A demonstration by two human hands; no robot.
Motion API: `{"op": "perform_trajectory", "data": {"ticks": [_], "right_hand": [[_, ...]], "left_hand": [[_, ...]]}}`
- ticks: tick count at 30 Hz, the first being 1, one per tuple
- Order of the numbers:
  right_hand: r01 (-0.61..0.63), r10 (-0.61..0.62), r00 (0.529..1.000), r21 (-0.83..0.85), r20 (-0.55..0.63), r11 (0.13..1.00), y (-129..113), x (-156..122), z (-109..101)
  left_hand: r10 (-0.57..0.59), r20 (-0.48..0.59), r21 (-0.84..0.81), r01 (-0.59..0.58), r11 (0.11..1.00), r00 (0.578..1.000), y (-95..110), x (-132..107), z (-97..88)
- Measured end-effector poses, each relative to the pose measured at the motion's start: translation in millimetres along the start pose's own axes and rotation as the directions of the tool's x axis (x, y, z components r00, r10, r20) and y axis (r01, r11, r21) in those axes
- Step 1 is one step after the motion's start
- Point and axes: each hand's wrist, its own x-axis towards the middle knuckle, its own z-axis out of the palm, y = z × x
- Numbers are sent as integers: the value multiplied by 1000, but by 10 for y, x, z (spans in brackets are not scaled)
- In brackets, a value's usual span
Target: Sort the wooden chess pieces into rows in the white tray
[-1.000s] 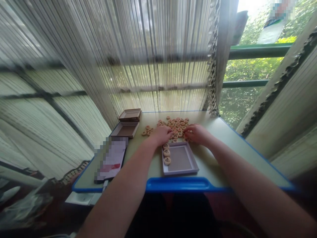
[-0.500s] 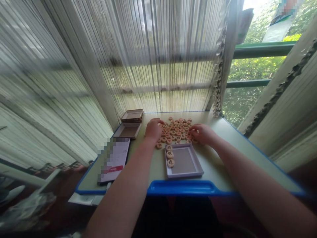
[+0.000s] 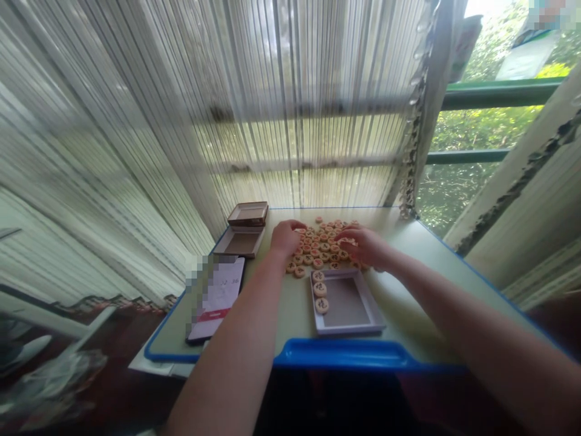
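Many round wooden Chinese chess pieces (image 3: 318,247) with dark or reddish characters lie spread on the table. My left hand (image 3: 287,237) rests at the left side of the spread, its fingers reaching right over the outer pieces. Over the right part of the pieces is my right hand (image 3: 363,245), fingers apart and bent a little; no piece shows held in it. Nearer to me lies a shallow white box tray (image 3: 370,300). Three dark-lettered chess pieces (image 3: 320,289) stand in a column along its left wall.
Two open shallow boxes, a far one (image 3: 247,213) and a nearer one (image 3: 239,241), lie at the back left. A tablet (image 3: 220,297), partly blurred out, lies left of my left forearm. The table has a blue edge (image 3: 345,353). Sheer curtains (image 3: 295,121) hang behind it.
My right hand has moved left over the right side of the pieces, its fingers more spread. My left hand stays beside the spread. The whole view has shifted slightly.
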Motion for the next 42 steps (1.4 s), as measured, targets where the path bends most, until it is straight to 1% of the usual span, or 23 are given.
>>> {"op": "perform_trajectory", "data": {"ticks": [2,3,6,8,12,15,18,20,21,23,25,26,28,30,32,35,39,42], "right_hand": [[-9,15,994,-55,111,998,-75,163,31],[-9,21,990,-82,140,997,-98,250,55],[16,4,985,-113,172,993,-129,483,136],[64,-51,983,-72,174,995,-144,580,182],[207,-215,959,62,186,976,-193,620,247],[239,-261,944,124,203,963,-200,592,283],[245,-279,934,166,224,955,-162,573,309],[230,-270,935,184,231,955,-137,571,316],[200,-245,944,205,222,958,-134,574,313],[98,-161,968,299,194,949,-163,584,289],[1,-82,982,424,173,906,-234,596,234],[-24,-63,984,471,169,882,-277,599,198],[-43,-50,984,504,171,863,-351,598,124],[-81,-14,981,470,195,879,-384,589,76],[-123,19,970,422,243,898,-368,578,79],[-112,9,963,370,270,922,-293,574,168],[-62,-18,973,336,229,940,-219,577,314],[-39,-38,978,356,206,934,-192,570,374]], "left_hand": [[20,6,43,-20,999,1000,-19,18,-22],[24,-6,74,-24,997,1000,-27,22,-41],[0,-25,173,4,985,1000,-45,16,-122],[-38,3,228,36,973,999,-53,-1,-188],[-102,81,343,68,937,991,-56,-45,-289],[-157,132,411,90,907,979,-55,-69,-310],[-196,155,401,119,908,968,-65,-81,-312],[-199,115,356,147,923,973,-74,-91,-325],[-196,73,322,163,933,978,-77,-98,-339],[-190,-35,233,193,953,981,-74,-119,-379],[-200,-104,171,216,961,974,-65,-144,-419],[-209,-111,167,226,960,972,-61,-155,-433],[-228,-88,215,242,946,970,-62,-169,-442],[-251,-48,291,254,922,967,-80,-173,-427],[-272,-4,348,256,902,962,-109,-168,-403],[-258,38,355,229,906,965,-157,-158,-379],[-191,-8,348,182,920,981,-201,-147,-363],[-199,3,391,183,902,980,-220,-142,-326]]}}
